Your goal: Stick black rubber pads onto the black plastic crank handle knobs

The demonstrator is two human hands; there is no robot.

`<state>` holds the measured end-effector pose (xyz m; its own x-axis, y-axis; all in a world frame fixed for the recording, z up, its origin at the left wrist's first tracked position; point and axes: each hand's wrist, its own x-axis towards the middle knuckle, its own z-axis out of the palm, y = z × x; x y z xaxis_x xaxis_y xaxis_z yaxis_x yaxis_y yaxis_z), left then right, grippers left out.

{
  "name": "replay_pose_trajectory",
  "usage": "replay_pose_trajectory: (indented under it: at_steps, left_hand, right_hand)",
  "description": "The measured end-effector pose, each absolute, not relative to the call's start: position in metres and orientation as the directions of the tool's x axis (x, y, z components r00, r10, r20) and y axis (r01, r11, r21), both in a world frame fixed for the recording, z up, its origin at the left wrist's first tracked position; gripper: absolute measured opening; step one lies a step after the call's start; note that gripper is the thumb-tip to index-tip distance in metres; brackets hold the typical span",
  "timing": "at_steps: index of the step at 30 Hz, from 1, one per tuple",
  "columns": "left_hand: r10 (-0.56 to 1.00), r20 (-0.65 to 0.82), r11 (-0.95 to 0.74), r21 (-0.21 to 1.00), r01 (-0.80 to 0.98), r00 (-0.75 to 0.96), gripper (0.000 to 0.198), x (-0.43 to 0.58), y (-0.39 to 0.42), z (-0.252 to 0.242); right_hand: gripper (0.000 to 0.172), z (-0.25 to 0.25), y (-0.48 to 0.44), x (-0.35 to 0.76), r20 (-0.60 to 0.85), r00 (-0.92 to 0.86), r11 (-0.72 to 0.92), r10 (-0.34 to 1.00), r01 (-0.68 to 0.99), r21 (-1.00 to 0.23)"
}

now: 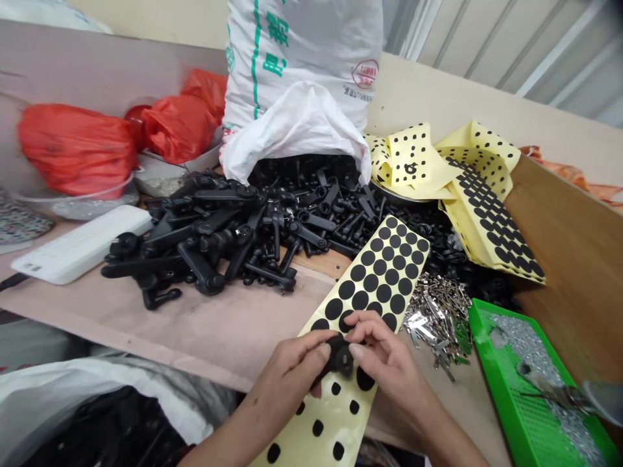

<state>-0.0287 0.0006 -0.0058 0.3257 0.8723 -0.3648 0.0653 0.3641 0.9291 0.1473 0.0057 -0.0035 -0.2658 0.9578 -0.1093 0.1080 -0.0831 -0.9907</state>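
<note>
My left hand (292,370) and my right hand (384,360) meet at the lower middle, both pinching one small black plastic part (339,358) between their fingertips. They hover over a long yellow backing sheet (384,272) covered with round black pads; its near end holds only small dots. A heap of black plastic handles (233,240) lies on the table beyond the hands, spilling from a white bag (296,130).
A pile of small silver metal pieces (438,318) lies right of the sheet. A green tray (525,395) of tiny metal bits is at lower right. Used yellow sheets (467,175), red bags (78,146), a white box (78,243) and a woven sack (302,52) stand behind.
</note>
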Motion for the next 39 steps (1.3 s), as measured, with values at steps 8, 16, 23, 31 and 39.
replay_pose_trajectory:
  at_steps: [8, 16, 23, 31, 39]
  left_hand:
    - [0.873, -0.372, 0.379, 0.924, 0.040, 0.317, 0.033, -0.027, 0.001, 0.000]
    - [0.917, -0.283, 0.219, 0.947, 0.235, 0.283, 0.043, -0.030, -0.004, -0.011]
    - [0.934, -0.247, 0.174, 0.945, 0.276, 0.257, 0.046, -0.028, -0.006, -0.012]
    - [0.934, -0.271, 0.204, 0.940, 0.275, 0.234, 0.045, -0.029, -0.005, -0.014]
    - [0.931, -0.281, 0.270, 0.960, 0.080, 0.235, 0.039, -0.032, 0.001, -0.004]
  right_hand:
    - [0.019, -0.008, 0.005, 0.147, -0.100, -0.267, -0.083, 0.959, 0.074, -0.994]
    - [0.010, -0.007, 0.003, 0.148, -0.099, -0.286, -0.053, 0.953, 0.164, -0.985]
    - [0.009, -0.009, 0.001, 0.146, -0.024, -0.240, 0.040, 0.971, 0.259, -0.965]
    - [0.013, -0.004, -0.006, 0.148, 0.007, -0.282, 0.094, 0.959, 0.297, -0.950]
    - [0.015, 0.002, -0.006, 0.153, -0.038, -0.326, 0.018, 0.945, 0.167, -0.986]
